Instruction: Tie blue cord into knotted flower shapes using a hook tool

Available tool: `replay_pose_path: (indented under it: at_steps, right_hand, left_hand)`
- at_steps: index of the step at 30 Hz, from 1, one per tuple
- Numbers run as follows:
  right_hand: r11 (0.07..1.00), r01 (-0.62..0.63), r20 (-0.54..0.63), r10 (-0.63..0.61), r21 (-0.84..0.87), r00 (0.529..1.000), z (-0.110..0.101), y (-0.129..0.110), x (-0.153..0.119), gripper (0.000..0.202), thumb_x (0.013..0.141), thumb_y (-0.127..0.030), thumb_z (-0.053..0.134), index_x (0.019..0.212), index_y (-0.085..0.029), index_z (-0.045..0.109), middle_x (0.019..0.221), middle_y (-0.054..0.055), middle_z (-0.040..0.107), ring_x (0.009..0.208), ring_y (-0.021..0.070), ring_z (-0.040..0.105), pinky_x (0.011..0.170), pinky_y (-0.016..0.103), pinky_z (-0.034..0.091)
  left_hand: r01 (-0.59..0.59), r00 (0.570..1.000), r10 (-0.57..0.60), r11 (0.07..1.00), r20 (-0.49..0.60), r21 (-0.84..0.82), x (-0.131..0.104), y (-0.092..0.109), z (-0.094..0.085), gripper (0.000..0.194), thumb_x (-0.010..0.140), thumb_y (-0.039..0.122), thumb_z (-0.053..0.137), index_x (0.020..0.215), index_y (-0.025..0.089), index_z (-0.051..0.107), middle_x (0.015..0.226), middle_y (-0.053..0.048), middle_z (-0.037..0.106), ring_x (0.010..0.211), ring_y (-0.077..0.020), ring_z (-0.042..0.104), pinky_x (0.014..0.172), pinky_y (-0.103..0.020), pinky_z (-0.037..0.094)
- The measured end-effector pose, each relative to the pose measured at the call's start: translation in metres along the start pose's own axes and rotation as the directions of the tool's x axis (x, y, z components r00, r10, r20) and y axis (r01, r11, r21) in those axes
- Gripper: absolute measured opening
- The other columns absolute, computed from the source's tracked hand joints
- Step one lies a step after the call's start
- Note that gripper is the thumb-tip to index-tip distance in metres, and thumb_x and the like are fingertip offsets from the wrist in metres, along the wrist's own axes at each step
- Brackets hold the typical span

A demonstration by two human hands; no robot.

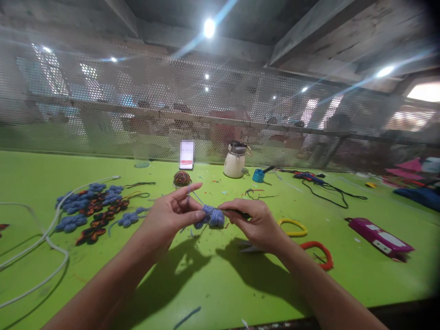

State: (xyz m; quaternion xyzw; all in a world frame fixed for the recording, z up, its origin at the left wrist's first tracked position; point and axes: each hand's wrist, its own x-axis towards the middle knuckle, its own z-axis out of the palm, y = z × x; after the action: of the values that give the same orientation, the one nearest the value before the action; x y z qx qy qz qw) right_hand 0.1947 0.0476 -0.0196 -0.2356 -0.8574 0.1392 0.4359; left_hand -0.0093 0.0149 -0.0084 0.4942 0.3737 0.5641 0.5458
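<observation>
Between my hands, above the table, is a small piece of blue crochet work [215, 217] with puffy stitches. My left hand [175, 211] pinches its left side between thumb and fingers. A strand of blue yarn [196, 197] runs from the raised left index finger down to the piece. My right hand [256, 222] is closed around a dark-handled crochet hook [239, 213], whose tip meets the right side of the work; the tip itself is too small to make out. Scissors with one yellow and one orange handle loop [321, 245] lie under and beside my right wrist.
Several blue and dark multicoloured crochet flowers [99, 206] lie at left, near a white cable [57, 220]. Behind stand a yarn ball [182, 178], a phone [186, 155], a cream jar [234, 162] and a blue pot [258, 175]. A magenta power strip [380, 238] lies at right.
</observation>
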Motion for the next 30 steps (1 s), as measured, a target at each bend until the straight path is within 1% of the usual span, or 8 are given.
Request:
replay_pose_path:
  at_steps: [10,13,17,20,23,26,28,30]
  right_hand:
    - [0.999,-0.027,0.018,0.027,0.03,0.999,-0.002,-0.001,0.001,0.017,0.085,-0.012,0.057,0.094,-0.014,0.071,0.082,0.006,0.073,0.069,0.0113,0.065,0.064,0.022,0.05]
    - [0.996,-0.073,0.028,0.071,0.057,0.997,-0.003,-0.002,0.001,0.016,0.083,-0.013,0.058,0.093,-0.013,0.072,0.081,0.006,0.073,0.067,0.0114,0.064,0.062,0.023,0.049]
    - [0.962,-0.193,0.07,0.183,0.195,0.981,-0.002,-0.001,0.001,0.015,0.082,-0.019,0.061,0.091,-0.013,0.072,0.066,0.003,0.066,0.056,0.0095,0.055,0.052,0.022,0.043]
    - [0.848,-0.338,0.149,0.303,0.409,0.941,0.003,0.001,0.0,0.015,0.081,-0.023,0.063,0.089,-0.013,0.071,0.056,-0.001,0.058,0.048,0.0071,0.047,0.046,0.021,0.036]
    - [0.628,-0.475,0.251,0.415,0.616,0.874,0.012,0.001,-0.002,0.017,0.078,-0.029,0.068,0.087,-0.015,0.07,0.051,-0.004,0.051,0.044,0.0054,0.041,0.041,0.019,0.027]
    - [0.437,-0.533,0.307,0.488,0.725,0.817,0.019,-0.001,-0.003,0.022,0.073,-0.033,0.073,0.085,-0.015,0.07,0.052,-0.004,0.052,0.044,0.005,0.04,0.041,0.019,0.025]
    - [0.385,-0.548,0.313,0.524,0.743,0.792,0.022,-0.003,-0.003,0.023,0.072,-0.034,0.074,0.084,-0.015,0.07,0.053,-0.003,0.054,0.043,0.0048,0.04,0.042,0.019,0.027]
    - [0.373,-0.552,0.302,0.548,0.746,0.78,0.023,-0.004,-0.002,0.023,0.071,-0.033,0.075,0.084,-0.014,0.07,0.052,-0.003,0.055,0.043,0.0047,0.039,0.041,0.019,0.027]
  left_hand:
    - [0.007,1.0,-0.007,1.0,0.003,-0.016,0.001,-0.003,-0.004,0.076,0.06,0.014,0.08,0.129,0.008,0.05,0.071,0.0,0.066,0.066,-0.012,0.056,0.068,-0.027,0.042]
    - [0.013,1.0,-0.013,1.0,0.002,-0.015,0.001,-0.004,-0.003,0.073,0.06,0.015,0.08,0.127,0.008,0.051,0.07,0.0,0.065,0.065,-0.0115,0.056,0.068,-0.027,0.042]
    - [0.017,1.0,-0.017,0.999,0.001,-0.038,0.001,-0.003,-0.002,0.068,0.06,0.015,0.08,0.123,0.008,0.055,0.067,0.001,0.064,0.063,-0.0104,0.055,0.067,-0.026,0.041]
    - [0.019,1.0,-0.018,0.998,0.008,-0.054,0.001,-0.003,-0.002,0.063,0.059,0.014,0.08,0.118,0.01,0.06,0.066,0.002,0.063,0.063,-0.01,0.055,0.066,-0.025,0.042]
    - [0.02,0.999,-0.019,0.998,0.027,-0.057,0.002,-0.004,-0.001,0.056,0.059,0.014,0.08,0.112,0.012,0.064,0.065,0.003,0.063,0.061,-0.0098,0.055,0.065,-0.026,0.042]
    - [0.026,0.999,-0.024,0.999,0.041,-0.035,0.002,-0.006,-0.001,0.049,0.059,0.014,0.079,0.106,0.013,0.067,0.065,0.002,0.064,0.061,-0.0103,0.056,0.065,-0.027,0.043]
    - [0.016,0.999,-0.016,1.0,0.039,-0.017,0.002,-0.007,0.0,0.046,0.06,0.014,0.079,0.105,0.014,0.068,0.066,0.001,0.064,0.061,-0.0108,0.056,0.065,-0.027,0.043]
    - [0.003,1.0,-0.003,1.0,0.03,0.002,0.001,-0.008,0.0,0.046,0.061,0.014,0.078,0.106,0.014,0.068,0.067,0.001,0.065,0.062,-0.0114,0.057,0.066,-0.028,0.043]
